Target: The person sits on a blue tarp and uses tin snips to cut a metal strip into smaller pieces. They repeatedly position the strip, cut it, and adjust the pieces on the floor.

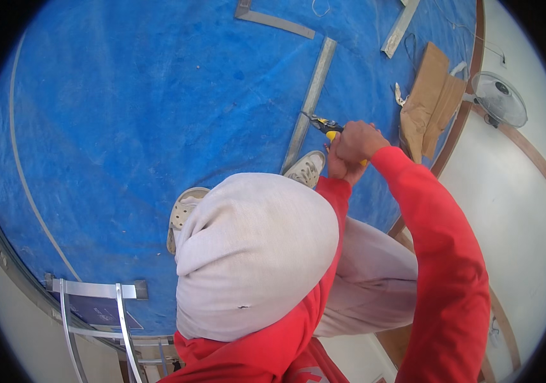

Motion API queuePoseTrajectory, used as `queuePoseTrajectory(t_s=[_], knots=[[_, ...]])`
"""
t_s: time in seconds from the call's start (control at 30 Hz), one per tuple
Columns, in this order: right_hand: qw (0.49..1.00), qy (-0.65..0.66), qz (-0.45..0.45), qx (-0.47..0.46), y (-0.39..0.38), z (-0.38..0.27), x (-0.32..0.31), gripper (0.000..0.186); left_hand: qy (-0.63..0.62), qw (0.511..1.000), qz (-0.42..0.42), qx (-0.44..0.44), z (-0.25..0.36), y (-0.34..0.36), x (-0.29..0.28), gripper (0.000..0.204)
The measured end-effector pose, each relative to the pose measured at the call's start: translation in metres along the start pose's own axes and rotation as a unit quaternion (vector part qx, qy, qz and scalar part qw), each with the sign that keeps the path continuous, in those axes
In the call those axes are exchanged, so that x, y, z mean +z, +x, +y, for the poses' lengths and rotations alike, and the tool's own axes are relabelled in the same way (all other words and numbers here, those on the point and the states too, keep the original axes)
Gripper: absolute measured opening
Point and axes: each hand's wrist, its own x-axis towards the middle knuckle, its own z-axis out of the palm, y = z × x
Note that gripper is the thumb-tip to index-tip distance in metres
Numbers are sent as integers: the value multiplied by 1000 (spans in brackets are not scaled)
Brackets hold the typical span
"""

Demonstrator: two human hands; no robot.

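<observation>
My right hand (358, 140) is closed around the yellow-and-black handles of a pair of tin snips (333, 129). Just below it, my left hand (343, 167) is wrapped round the same handles; its fingers are partly covered. The jaws of the snips meet the edge of a long, narrow grey metal channel (315, 83), which lies slantwise on a blue tarp (139, 115). Whether the jaws have bitten into the metal, I cannot tell. The near end of the channel reaches my shoe, beside the left hand.
Brown cardboard (427, 96) lies right of my hands, near a wall-side clear-shaded lamp or fan-like fixture (501, 99). Further off are an angled grey strip (279, 24) and another metal strip (400, 29). An aluminium ladder (123, 319) stands at the lower left.
</observation>
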Motion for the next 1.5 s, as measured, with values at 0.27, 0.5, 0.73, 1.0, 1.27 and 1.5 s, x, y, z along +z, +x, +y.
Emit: queuePoseTrajectory(t_s=[0.27, 0.5, 0.73, 1.0, 1.27, 1.5], knots=[[998, 41, 31, 26, 3, 7, 6, 37, -44, 997, 58, 1, -1, 3, -28, 60], [997, 33, 73, -5, 7, 6, 15, 35, -8, 994, 104, 27, 1, 4, -42, 52], [991, 48, 123, -17, 0, 7, 15, 35, -13, 998, 25, 51, -5, 14, -45, 46], [993, 47, 111, 9, 0, 10, 16, 31, 18, 998, 31, 42, -9, 13, -43, 52], [999, 7, -7, -40, 20, 32, 4, 42, 96, 994, 49, 15, -3, 17, -19, 52], [988, 61, -133, -42, 33, 56, 3, 46, 190, 975, 116, -15, -2, 9, -4, 48]])
